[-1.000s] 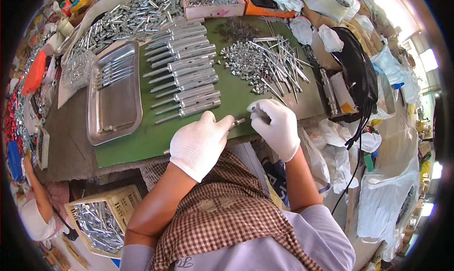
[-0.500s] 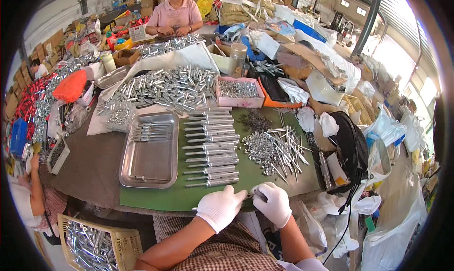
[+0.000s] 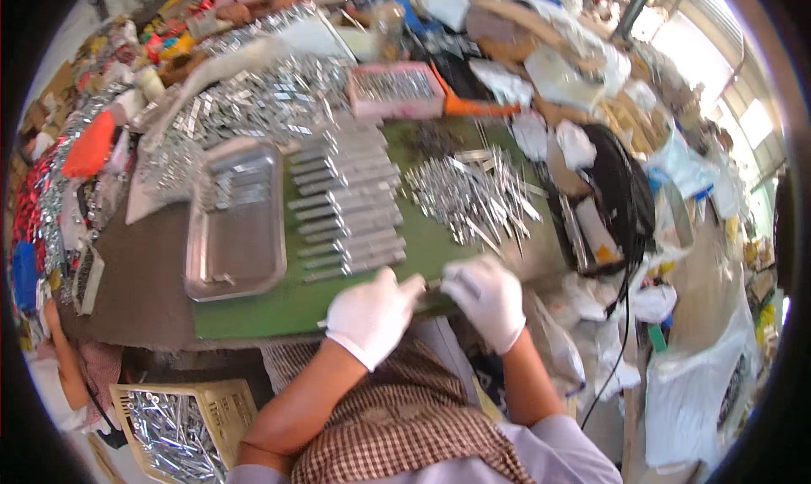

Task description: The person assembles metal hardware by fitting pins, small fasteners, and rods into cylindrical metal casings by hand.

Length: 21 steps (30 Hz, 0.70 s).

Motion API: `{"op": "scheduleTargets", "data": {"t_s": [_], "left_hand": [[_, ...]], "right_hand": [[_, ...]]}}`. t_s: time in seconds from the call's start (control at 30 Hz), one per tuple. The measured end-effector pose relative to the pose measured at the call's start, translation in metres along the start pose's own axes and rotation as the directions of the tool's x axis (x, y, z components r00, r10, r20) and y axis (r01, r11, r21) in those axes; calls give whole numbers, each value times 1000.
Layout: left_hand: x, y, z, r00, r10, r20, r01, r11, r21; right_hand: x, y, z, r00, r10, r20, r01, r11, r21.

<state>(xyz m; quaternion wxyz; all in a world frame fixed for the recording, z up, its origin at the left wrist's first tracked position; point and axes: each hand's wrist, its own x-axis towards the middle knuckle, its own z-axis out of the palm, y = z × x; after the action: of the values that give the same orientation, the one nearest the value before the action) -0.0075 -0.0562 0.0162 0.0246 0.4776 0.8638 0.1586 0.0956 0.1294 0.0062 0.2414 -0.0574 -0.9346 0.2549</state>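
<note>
My left hand [image 3: 372, 317], in a white glove, is closed around a slim metal rod; one end shows past the heel of the hand, and the fingers cover most of it. Close on its right, my gloved right hand [image 3: 490, 302] pinches the rod's other end, where details are blurred. Both hands are at the front edge of a green mat [image 3: 245, 322]. Just beyond them lies a column of silver tubes [image 3: 355, 205] with thin shafts pointing left. Right of the column is a pile of small metal nuts and long thin pins [image 3: 473, 193].
A steel tray [image 3: 236, 260] with several pins stands left of the tubes. Behind are a heap of metal sleeves [image 3: 245, 104] and a pink box [image 3: 397, 104] of small parts. A yellow crate [image 3: 228, 408] sits below the table's edge; a black bag [image 3: 621, 197] is at right.
The view has tilted and blurred, so the table appears higher and further left. Both hands stay together on the rod; the right hand's fingers have turned slightly.
</note>
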Motion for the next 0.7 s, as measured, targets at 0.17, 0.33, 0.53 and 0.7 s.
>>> {"op": "scheduleTargets", "data": {"t_s": [0.17, 0.33, 0.53, 0.7], "left_hand": [[7, 14, -5, 999, -24, 36, 22, 998, 52], [9, 19, 4, 999, -13, 41, 12, 999, 37], [13, 18, 0, 998, -17, 66, 17, 1000, 4], [20, 23, 0, 998, 47, 37, -46, 999, -24]], "right_hand": [[1, 23, -18, 930, 326, -172, -334, 942, -20], [2, 35, -10, 937, 297, -183, -307, 951, -25], [11, 38, -10, 967, 255, 2, -252, 958, -137], [2, 8, -20, 987, 119, 105, -136, 975, 176]]}}
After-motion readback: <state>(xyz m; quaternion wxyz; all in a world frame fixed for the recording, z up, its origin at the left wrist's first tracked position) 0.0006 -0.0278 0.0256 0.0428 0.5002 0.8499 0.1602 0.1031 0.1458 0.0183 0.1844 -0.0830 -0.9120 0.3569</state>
